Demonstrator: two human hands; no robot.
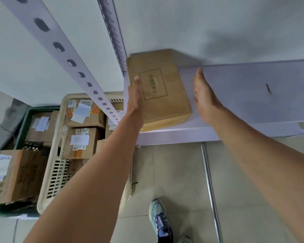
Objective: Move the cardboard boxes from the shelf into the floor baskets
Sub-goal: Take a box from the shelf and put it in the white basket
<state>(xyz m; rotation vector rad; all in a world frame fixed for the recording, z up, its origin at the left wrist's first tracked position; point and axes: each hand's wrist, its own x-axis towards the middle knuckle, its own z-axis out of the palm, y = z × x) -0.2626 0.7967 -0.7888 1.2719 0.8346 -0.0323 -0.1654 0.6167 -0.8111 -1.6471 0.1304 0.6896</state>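
Cardboard box [158, 88], flat, brown and printed, lies on the pale shelf [244, 95], apparently the last one there. Left hand [136, 97] touches its side, right hand [204, 95] flat-open just beside; neither grips. Left, the cream slatted basket [58, 172] and green basket [23, 123] already hold boxes.

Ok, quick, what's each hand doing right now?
Left hand: open, flat against the left side of the box on the shelf.
Right hand: open, just right of the box, not touching.

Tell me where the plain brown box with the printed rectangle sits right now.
In the head view, the brown box lies flat on the white shelf at its left end, between the left hand and right hand.
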